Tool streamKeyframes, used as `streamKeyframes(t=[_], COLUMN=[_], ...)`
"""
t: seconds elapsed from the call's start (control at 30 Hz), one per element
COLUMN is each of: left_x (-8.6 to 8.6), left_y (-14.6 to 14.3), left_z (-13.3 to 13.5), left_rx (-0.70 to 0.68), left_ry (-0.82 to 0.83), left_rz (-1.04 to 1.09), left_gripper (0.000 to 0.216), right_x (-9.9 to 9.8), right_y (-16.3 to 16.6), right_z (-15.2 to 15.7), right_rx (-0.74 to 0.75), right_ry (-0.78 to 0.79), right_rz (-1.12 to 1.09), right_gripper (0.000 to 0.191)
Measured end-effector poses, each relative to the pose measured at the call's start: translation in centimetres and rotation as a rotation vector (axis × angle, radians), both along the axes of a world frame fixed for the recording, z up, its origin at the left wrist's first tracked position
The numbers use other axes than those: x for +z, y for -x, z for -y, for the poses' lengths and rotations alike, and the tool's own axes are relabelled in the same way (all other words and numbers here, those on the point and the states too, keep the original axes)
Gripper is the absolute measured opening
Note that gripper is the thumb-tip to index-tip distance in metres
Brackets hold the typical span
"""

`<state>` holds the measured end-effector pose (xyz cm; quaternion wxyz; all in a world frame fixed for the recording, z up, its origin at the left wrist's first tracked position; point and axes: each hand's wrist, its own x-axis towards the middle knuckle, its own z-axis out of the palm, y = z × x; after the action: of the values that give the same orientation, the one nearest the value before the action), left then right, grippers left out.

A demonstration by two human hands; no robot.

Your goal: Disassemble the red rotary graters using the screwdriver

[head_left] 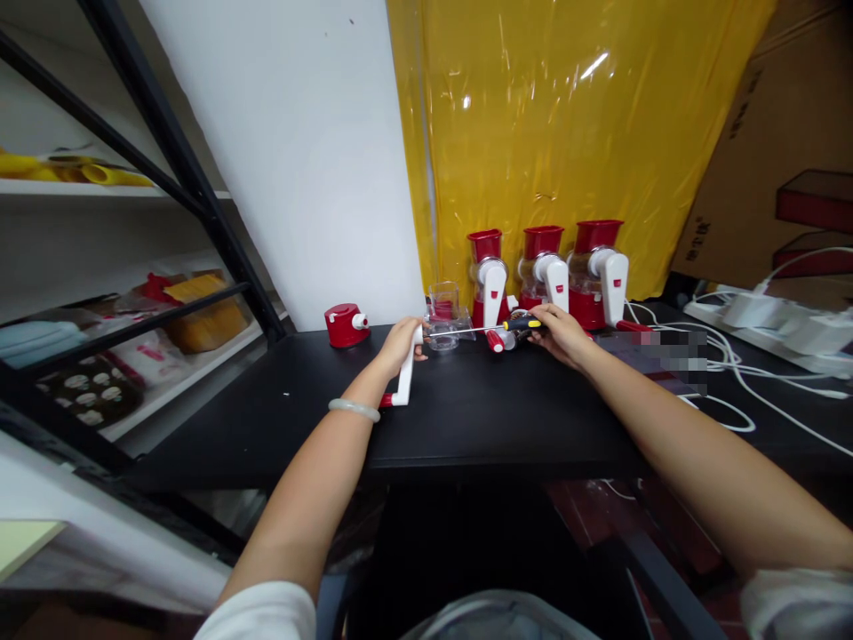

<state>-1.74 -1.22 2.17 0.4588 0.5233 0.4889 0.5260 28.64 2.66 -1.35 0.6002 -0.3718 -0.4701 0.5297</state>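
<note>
My left hand [400, 345] is closed round the top of a white crank handle [405, 382] that reaches down to a red knob on the black table [466, 418]. My right hand [560, 333] grips a screwdriver [516, 325] with a black and yellow handle; its thin shaft points left toward the crank. A clear plastic housing [445, 316] lies just behind the shaft, between my hands.
Three red and white hand-crank grinders [546, 276] stand in a row at the table's back against a yellow plastic sheet. A red base part [345, 324] sits at the back left. A dark metal shelf rack [153, 338] stands left; white cables and a power strip [766, 320] lie right.
</note>
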Motion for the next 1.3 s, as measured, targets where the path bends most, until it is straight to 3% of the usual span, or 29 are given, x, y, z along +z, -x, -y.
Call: streamKeyframes(t=[0.2,0.33,0.5,0.6,0.73,0.87,1.3], left_x=[-0.1,-0.1,-0.2,-0.2,-0.2,-0.2,-0.6], left_y=[0.0,0.1,0.1,0.1,0.0,-0.2,-0.2], left_z=[-0.1,-0.2,-0.3,-0.3,-0.2,-0.2,-0.4], left_rx=[-0.004,-0.002,0.004,-0.002,-0.011,-0.040,-0.070], left_ry=[0.007,0.006,0.012,0.025,0.017,0.004,0.027], left_rz=[0.002,0.013,0.011,0.010,0.001,-0.017,-0.034], left_gripper=[0.020,0.020,0.022,0.022,0.022,0.022,0.022], right_x=[0.3,-0.1,-1.0,-1.1,-0.4,-0.3,-0.1], right_y=[-0.4,-0.4,-0.6,-0.5,-0.1,0.5,1.0], right_z=[0.5,-0.2,-1.6,-1.7,-0.8,0.0,0.3], right_rx=[0.124,0.074,-0.065,-0.112,-0.056,0.028,-0.002], right_ry=[-0.025,-0.028,-0.085,-0.103,-0.003,0.030,0.023], right_rz=[-0.121,-0.102,0.158,0.184,0.025,0.015,-0.039], right_gripper=[0.033,0.029,0.045,0.037,0.023,0.030,0.022])
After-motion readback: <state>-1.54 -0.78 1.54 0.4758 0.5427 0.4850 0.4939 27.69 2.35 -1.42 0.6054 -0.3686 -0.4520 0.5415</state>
